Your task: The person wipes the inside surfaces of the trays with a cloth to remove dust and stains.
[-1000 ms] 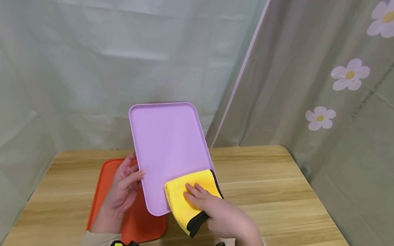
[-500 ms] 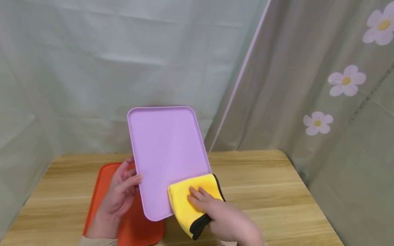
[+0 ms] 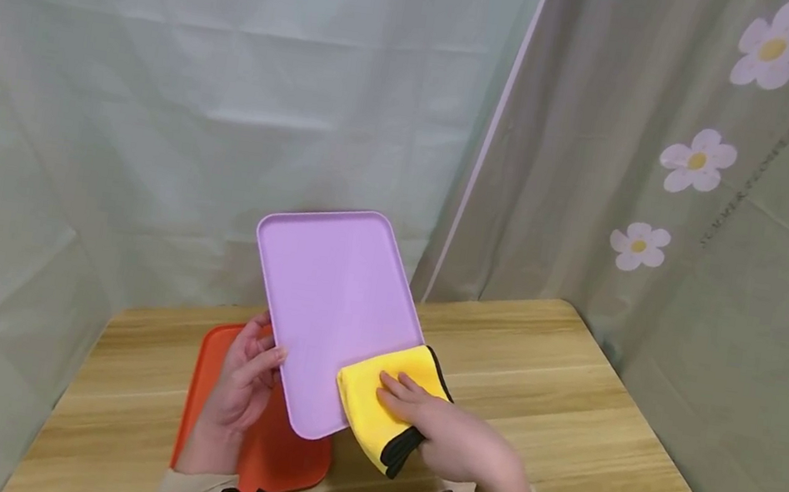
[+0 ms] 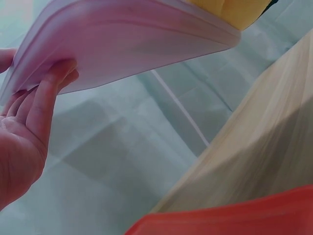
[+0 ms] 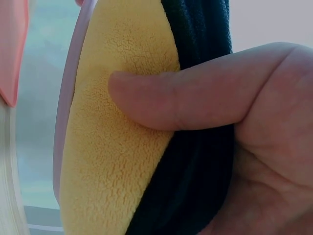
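Note:
A lilac rectangular tray (image 3: 338,293) is held up at a tilt above the table. My left hand (image 3: 242,393) grips its left edge, thumb over the front rim and fingers against the underside (image 4: 146,49). Across the lower right part of the tray lies a folded yellow cloth (image 3: 363,414) with black trim. My right hand (image 3: 461,444) holds this cloth, its fingers spread over the top. In the right wrist view the thumb (image 5: 146,100) presses on the yellow fabric, and the tray's edge (image 5: 66,122) shows behind it.
An orange-red tray (image 3: 289,458) lies on the wooden table (image 3: 536,367), under my left forearm and partly hidden by the lilac tray. Pale curtains (image 3: 198,84) hang behind the table and at both sides. White flowers (image 3: 697,161) are printed on the right one.
The cloth has slid slightly to the right across the lilac tray since a second ago. Both hands keep their holds, and the last half second shows almost no movement.

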A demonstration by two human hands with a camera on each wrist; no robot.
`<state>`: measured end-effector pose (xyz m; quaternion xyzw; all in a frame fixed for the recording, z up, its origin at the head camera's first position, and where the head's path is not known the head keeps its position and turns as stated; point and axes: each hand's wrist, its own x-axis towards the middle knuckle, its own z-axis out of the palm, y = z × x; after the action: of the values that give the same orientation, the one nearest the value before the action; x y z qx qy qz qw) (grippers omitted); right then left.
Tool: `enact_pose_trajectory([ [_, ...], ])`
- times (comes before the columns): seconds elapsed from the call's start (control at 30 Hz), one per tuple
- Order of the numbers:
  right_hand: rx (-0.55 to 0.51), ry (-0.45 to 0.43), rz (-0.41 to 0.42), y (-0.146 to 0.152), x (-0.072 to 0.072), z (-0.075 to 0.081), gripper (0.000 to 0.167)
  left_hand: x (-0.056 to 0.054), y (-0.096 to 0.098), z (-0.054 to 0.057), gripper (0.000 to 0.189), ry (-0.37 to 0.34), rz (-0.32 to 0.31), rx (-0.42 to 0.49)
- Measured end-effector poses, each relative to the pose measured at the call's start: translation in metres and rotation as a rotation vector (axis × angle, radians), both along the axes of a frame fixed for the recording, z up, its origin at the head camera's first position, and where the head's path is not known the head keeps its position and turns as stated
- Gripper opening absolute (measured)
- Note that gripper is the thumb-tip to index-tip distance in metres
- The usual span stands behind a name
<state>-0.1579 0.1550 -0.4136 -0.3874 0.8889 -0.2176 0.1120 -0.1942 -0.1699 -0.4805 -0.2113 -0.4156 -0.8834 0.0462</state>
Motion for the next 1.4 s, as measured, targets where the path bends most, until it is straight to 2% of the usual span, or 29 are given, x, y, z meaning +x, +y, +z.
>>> enact_pose_trajectory([
  [0.47,0.028,0.005,0.003,-0.004,0.005,0.0,0.085,0.004,0.001,-0.002,0.045,0.018,-0.01,0.023],
  [0.63,0.036,-0.022,0.01,-0.007,0.008,-0.001,0.088,0.004,0.002,-0.003,0.045,0.009,-0.004,-0.002],
  [0.8,0.041,-0.036,0.045,-0.012,0.012,-0.001,0.083,0.006,0.003,-0.002,0.045,0.006,-0.007,-0.03],
  [0.97,0.054,-0.013,0.105,-0.02,0.014,0.002,0.082,0.004,0.003,0.004,0.042,0.006,0.033,-0.07],
  [1.2,0.068,0.072,0.205,-0.033,0.016,0.008,0.084,0.001,0.007,0.01,0.039,-0.087,0.105,-0.079],
  [1.4,0.059,0.113,0.213,-0.035,0.016,0.007,0.083,-0.002,0.01,0.012,0.039,-0.126,0.128,-0.053],
])
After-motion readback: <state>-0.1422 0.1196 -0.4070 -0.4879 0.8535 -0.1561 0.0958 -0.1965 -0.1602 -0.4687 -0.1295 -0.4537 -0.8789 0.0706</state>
